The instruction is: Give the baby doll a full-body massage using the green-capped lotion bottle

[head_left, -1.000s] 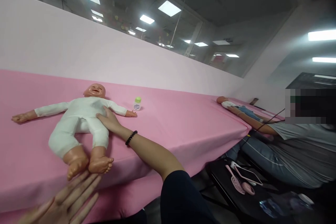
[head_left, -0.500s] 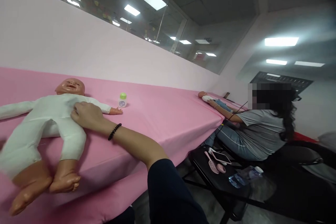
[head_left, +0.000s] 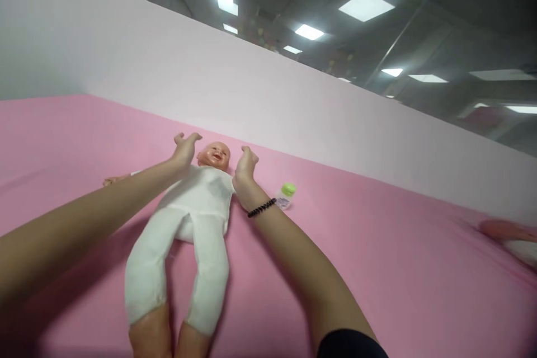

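A baby doll (head_left: pixel 205 193) in a white cloth body lies on its back, its smiling head toward the wall. My left hand (head_left: pixel 185 148) is beside the head on the left, fingers apart with nothing in them. On the other side of the head, near the doll's shoulder, my right hand (head_left: pixel 245 169) is also open and empty; whether it touches the shoulder I cannot tell. One doll hand shows past my left forearm, while the doll's other arm is hidden behind my right hand. Just right of my right wrist stands a small bottle (head_left: pixel 287 196) with a green cap, partly covered by my black bracelet.
A pink cloth (head_left: pixel 356 246) covers the table. Behind it runs a low white wall (head_left: pixel 268 106) with glass above that shows ceiling lights. At the right edge part of another doll (head_left: pixel 509 235) is visible, blurred.
My view has swung left, and the seated person and stool are out of sight. My right hand has left the doll's torso for beside its head; my left hand has come into view.
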Demonstrator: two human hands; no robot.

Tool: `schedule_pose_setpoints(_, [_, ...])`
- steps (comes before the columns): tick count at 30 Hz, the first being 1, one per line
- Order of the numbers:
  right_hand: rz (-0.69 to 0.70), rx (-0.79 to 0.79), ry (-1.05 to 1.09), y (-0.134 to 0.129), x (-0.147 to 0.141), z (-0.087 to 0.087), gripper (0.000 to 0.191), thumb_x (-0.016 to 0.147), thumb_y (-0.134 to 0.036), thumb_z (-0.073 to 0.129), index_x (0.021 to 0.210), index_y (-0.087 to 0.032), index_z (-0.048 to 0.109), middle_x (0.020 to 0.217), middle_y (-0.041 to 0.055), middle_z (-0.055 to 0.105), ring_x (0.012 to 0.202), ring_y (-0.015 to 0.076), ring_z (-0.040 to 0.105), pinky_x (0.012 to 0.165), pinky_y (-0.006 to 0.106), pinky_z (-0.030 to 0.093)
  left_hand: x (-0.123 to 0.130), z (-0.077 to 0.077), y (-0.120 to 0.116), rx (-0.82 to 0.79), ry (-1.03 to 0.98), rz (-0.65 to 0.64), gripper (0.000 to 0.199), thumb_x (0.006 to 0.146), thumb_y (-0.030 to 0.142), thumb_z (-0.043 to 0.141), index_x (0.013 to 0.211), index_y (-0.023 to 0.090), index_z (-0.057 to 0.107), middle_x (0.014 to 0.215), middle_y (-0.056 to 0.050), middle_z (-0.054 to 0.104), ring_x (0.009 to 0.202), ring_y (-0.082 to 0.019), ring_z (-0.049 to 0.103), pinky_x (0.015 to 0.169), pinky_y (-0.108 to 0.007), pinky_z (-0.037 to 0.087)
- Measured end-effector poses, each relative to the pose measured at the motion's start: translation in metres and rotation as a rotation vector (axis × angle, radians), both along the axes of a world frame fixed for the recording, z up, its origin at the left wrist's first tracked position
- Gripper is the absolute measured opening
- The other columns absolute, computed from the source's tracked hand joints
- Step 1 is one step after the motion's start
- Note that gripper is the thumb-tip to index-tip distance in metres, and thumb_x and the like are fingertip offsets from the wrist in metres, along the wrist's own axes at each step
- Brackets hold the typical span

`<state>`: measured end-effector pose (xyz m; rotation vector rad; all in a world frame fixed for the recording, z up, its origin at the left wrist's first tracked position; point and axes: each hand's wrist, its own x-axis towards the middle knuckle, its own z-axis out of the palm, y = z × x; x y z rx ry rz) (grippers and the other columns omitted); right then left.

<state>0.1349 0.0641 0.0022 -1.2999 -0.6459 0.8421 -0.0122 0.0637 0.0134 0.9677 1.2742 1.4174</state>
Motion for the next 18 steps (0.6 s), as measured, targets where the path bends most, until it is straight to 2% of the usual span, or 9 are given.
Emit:
schedule_pose_setpoints(3, [0.03,-0.048,0.102,0.023,-0.001,-0.007,0.059,0.085,-0.05,0.056,0.134,-0.019,0.045,0.128,0.0103,0.056,0.113,0.0235,0.058,0.092,0.039,0.056,0.006,-0.009,0.017,-0.035,0.011,-0.017,0.099,0.074,0.055,0.068,0.157,0.029,0.022,0.165,-0.016,0.035,0.155,-0.037,0.034,0.123,-0.052,0.036])
schedule_pose_setpoints(5, [0.081,-0.043,0.141,0.035,-0.006,-0.016,0.06,0.082,-0.053,0.059,0.131,-0.02,0.05,0.119,0.0074,0.06,0.107,0.0221,0.062,0.086,0.035,0.057,0.009,-0.013,0.027,-0.052,0.01,-0.055,0.103,0.075,0.057,0.069,0.16,0.029,0.019,0.164,-0.016,0.036,0.151,-0.036,0.04,0.118,-0.049,0.044])
schedule_pose_setpoints(9, [0.22,0.013,0.191,0.051,-0.019,-0.035,0.052,0.08,-0.048,0.061,0.122,-0.017,0.058,0.109,0.0049,0.067,0.102,0.0178,0.066,0.083,0.026,0.057,0.015,-0.02,0.051,-0.078,-0.003,-0.127,0.101,0.08,0.056,0.065,0.163,0.027,0.015,0.152,-0.017,0.051,0.136,-0.032,0.058,0.105,-0.042,0.054])
schedule_pose_setpoints(14, [0.302,0.071,0.222,0.061,-0.026,-0.047,0.06,0.078,-0.049,0.064,0.132,-0.024,0.055,0.127,0.0016,0.065,0.113,0.0159,0.067,0.092,0.026,0.058,0.016,-0.034,0.08,-0.05,-0.01,-0.194,0.089,0.081,0.055,0.069,0.159,0.033,0.033,0.143,-0.009,0.061,0.125,-0.026,0.065,0.102,-0.036,0.054])
schedule_pose_setpoints(18, [0.313,0.075,0.205,0.077,-0.03,-0.053,0.069,0.075,-0.049,0.071,0.138,-0.03,0.048,0.127,0.0013,0.065,0.108,0.0175,0.069,0.09,0.029,0.059,0.008,-0.043,0.099,0.014,-0.019,-0.27,0.069,0.081,0.044,0.071,0.147,0.027,0.054,0.14,-0.012,0.063,0.124,-0.027,0.065,0.106,-0.038,0.053])
